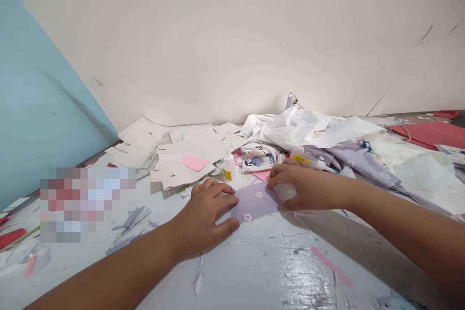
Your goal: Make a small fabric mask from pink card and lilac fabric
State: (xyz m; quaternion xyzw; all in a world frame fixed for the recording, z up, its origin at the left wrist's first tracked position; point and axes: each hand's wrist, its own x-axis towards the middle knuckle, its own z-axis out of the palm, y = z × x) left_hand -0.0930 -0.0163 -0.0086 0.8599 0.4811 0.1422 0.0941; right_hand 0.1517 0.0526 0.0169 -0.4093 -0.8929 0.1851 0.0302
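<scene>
A lavender piece with white flower outlines (254,203) lies flat on the grey-white surface (250,271). My left hand (209,215) rests at its left edge, thumb and fingers apart. At the right edge is my right hand (300,184), fingers bent and thumb apart, touching the piece. Just beyond the piece stands a small white bottle with a yellow label (228,164). A second bottle (301,157) lies on its side behind my right hand, partly hidden by it.
White card pieces (189,143) with a pink square (194,162) are behind my left hand. Crumpled white cloth (312,128) and lavender fabric (366,162) lie at the right, near red sheets (432,133). A pale board (232,48) rises behind.
</scene>
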